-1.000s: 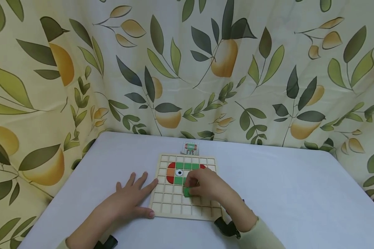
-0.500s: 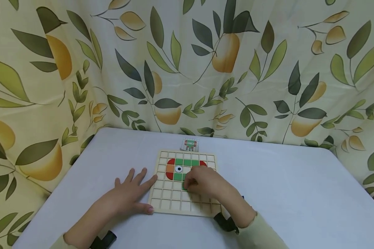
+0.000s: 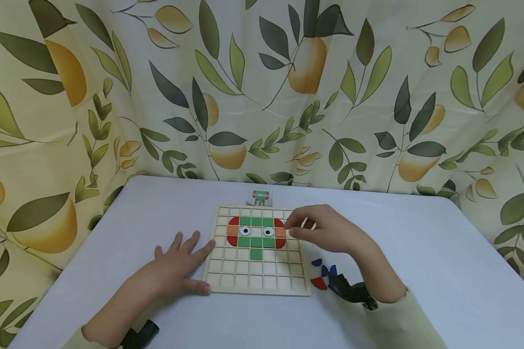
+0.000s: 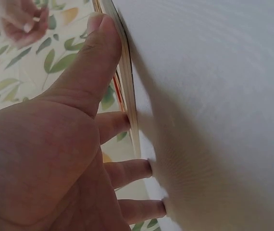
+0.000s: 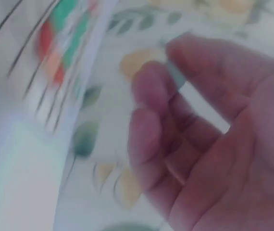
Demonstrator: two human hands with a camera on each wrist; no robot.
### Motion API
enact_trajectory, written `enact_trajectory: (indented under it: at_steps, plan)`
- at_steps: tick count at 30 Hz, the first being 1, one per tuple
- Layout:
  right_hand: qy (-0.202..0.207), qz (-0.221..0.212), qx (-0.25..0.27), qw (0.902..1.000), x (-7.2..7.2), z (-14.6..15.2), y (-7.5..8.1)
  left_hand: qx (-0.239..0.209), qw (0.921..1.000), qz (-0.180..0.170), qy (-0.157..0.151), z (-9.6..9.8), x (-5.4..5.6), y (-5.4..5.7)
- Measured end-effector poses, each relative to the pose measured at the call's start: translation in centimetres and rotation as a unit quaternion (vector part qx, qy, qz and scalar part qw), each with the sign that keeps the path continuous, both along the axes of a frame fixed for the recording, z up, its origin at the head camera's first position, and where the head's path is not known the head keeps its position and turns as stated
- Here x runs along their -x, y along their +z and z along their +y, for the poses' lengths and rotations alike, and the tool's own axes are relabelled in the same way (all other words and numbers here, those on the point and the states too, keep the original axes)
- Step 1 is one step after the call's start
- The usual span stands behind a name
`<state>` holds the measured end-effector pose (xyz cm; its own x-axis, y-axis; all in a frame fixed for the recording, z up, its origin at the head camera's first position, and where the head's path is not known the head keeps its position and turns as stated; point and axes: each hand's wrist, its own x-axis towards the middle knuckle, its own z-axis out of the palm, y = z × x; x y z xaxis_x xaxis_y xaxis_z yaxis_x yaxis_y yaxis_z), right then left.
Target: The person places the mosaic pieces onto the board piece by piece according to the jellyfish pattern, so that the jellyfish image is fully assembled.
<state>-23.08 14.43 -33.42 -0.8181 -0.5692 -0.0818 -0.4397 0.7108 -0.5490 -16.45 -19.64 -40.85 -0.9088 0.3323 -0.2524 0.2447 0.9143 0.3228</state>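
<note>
A wooden grid board (image 3: pixel 228 280) lies on the white table. Set in its cells are green squares, red rounded corners, orange side pieces and two eye tiles (image 3: pixel 245 231). A single green square (image 3: pixel 256 254) sits below the middle of the figure. My left hand (image 3: pixel 174 266) is spread flat at the board's left side, thumb (image 4: pixel 101 53) and index finger resting against its edge. Over the board's upper right my right hand (image 3: pixel 325 228) is raised, fingers (image 5: pixel 146 134) loosely bent and apart from the thumb. Nothing shows between them in the blurred right wrist view.
A small picture card (image 3: pixel 260 196) lies behind the board. Right of the board are several loose pieces, among them a blue piece (image 3: pixel 316 262) and a red piece (image 3: pixel 319 283), partly hidden by the black wrist strap (image 3: pixel 351 291). A leaf-patterned curtain (image 3: pixel 262 97) hangs behind the table.
The right hand has pressed the green square into a cell, let go of it and moved up to the right, uncovering the second eye and the loose pieces. The left hand stays at the board's edge.
</note>
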Motion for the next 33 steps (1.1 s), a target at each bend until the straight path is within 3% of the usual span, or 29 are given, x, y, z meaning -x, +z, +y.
enact_trajectory:
  at_steps: [3,9,13,17,22,28,33]
  plan:
    - [-0.001,-0.017,-0.021,0.9996,-0.1,2.0,-0.8,-0.003,1.0000,0.002,-0.003,-0.2,-0.1,0.0]
    - [0.059,-0.076,-0.045,0.9944,-0.3,4.3,-2.5,0.015,0.9998,0.008,0.000,0.1,0.5,0.3]
    - [0.036,-0.080,-0.088,0.9922,-1.1,4.1,-2.6,0.019,0.9998,0.000,0.006,0.1,0.4,0.3]
    - [0.006,-0.096,-0.149,0.9841,-2.0,3.4,-3.0,0.015,0.9998,-0.006,0.009,0.0,0.1,0.1]
    - [-0.015,-0.077,-0.183,0.9800,-2.2,2.7,-3.8,0.009,0.9998,-0.004,0.016,0.0,-0.1,0.1]
    - [0.040,-0.085,-0.131,0.9869,-1.4,2.9,-4.6,0.008,0.9997,-0.009,0.020,0.1,-0.2,0.1]
    - [0.083,-0.124,-0.008,0.9887,-0.1,3.3,-4.3,0.006,0.9997,-0.007,0.022,0.2,-0.2,0.3]
